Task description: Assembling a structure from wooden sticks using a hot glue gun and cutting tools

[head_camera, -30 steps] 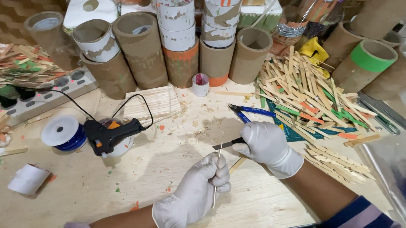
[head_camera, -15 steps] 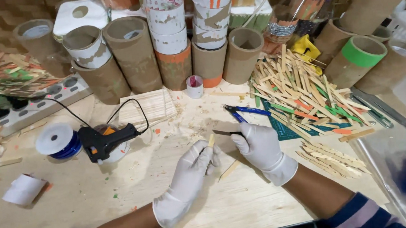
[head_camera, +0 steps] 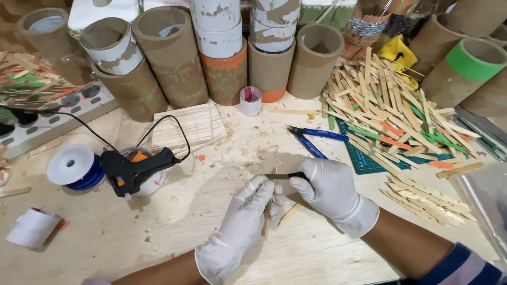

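Both my hands wear white gloves and meet low in the middle of the wooden table point(head_camera: 154, 242). My left hand point(head_camera: 242, 219) pinches a thin wooden stick point(head_camera: 266, 223) that points down toward me. My right hand point(head_camera: 330, 190) grips a small black-handled blade tool point(head_camera: 280, 176), its tip pointing left above the stick. A short loose stick piece point(head_camera: 290, 215) lies on the table between my hands.
Blue-handled cutters point(head_camera: 312, 140) lie just beyond my right hand. A black glue gun point(head_camera: 138, 170) and a blue wire spool point(head_camera: 74, 168) sit left. Cardboard tubes point(head_camera: 172, 53) line the back. A heap of craft sticks point(head_camera: 392, 110) covers a green mat on the right. A power strip point(head_camera: 46, 117) lies far left.
My hands have drawn closer to me and together. The stick now points downward in my left hand, and the blade tool sits above it.
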